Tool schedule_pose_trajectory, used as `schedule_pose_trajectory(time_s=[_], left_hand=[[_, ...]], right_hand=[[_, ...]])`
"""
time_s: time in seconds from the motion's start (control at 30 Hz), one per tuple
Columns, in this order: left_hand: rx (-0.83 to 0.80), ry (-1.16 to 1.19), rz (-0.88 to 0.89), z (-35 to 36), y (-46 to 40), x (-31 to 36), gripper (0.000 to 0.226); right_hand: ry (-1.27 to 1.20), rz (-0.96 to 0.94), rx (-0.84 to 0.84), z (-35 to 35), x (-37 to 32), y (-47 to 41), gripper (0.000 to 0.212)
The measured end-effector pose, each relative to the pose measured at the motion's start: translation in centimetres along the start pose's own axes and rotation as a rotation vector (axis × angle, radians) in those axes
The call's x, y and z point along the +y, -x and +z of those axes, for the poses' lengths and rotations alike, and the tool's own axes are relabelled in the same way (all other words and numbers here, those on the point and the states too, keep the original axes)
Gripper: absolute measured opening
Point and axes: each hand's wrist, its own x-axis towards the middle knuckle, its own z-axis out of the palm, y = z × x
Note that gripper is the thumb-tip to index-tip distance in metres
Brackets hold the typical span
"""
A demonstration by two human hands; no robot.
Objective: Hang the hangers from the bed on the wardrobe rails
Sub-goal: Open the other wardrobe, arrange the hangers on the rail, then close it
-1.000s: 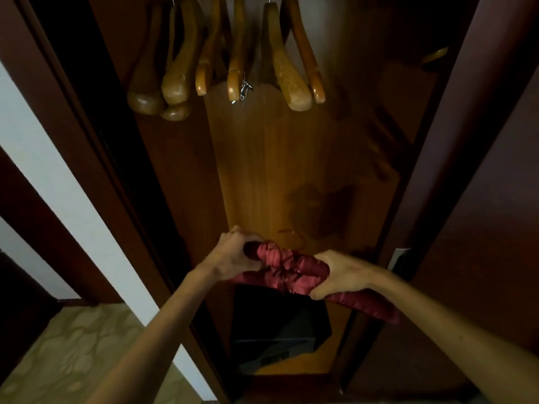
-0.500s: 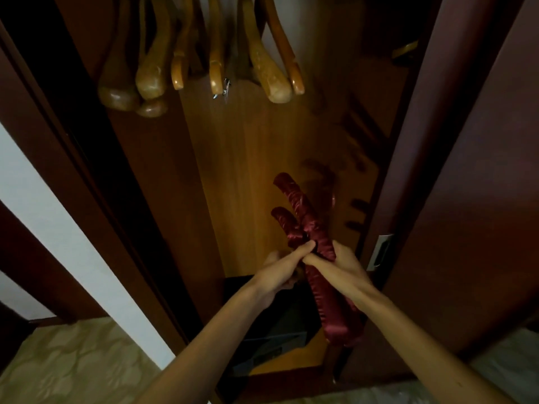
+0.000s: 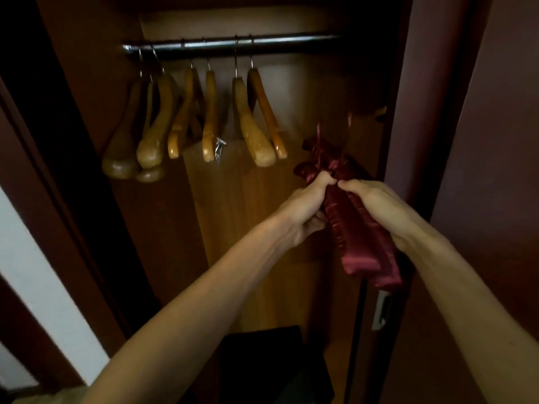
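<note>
Both hands, left (image 3: 306, 208) and right (image 3: 376, 211), have fingers curled round two red padded hangers (image 3: 358, 228), held below the bare right end of the rail (image 3: 233, 45). Their hooks look blurred and close together. Lifted as a pair, they could snag, or slippery satin could let one drop.

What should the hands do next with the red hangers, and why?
Probably lift the red padded hangers toward the rail, right of the wooden hangers. Both the left hand and right hand grip them well below the rail, and that side looks free.
</note>
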Motion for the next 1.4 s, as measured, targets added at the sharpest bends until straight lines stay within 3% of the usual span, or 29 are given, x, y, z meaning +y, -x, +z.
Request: schedule_pose_trajectory(time_s=[0.23,0.43,0.63,0.8,1.0,1.4], left_hand=[[-0.012,-0.086,0.059,-1.0,-3.9,9.8,0.03],[0.079,-0.177,0.114,-3.0,-7.7,16.3,0.036],[0.146,-0.22,0.092,-4.3,-12.6,20.5,0.037],[0.194,-0.247,0.045,-4.7,-15.8,22.2,0.035],[0.225,-0.263,0.046,-5.4,-17.7,22.1,0.031],[0.24,-0.25,-0.066,-5.6,-19.0,22.0,0.035]], right_hand=[[-0.009,-0.077,0.06,-0.8,-7.0,-5.5,0.029],[-0.06,-0.136,0.039,-0.2,-12.1,-11.8,0.035],[-0.042,-0.168,0.038,-0.4,-15.7,-17.7,0.023],[-0.036,-0.173,0.041,-0.4,-16.9,-21.4,0.022],[-0.019,-0.049,0.01,-0.3,-16.5,-22.8,0.021],[0.08,0.086,0.119,-0.5,-14.2,-25.5,0.037]])
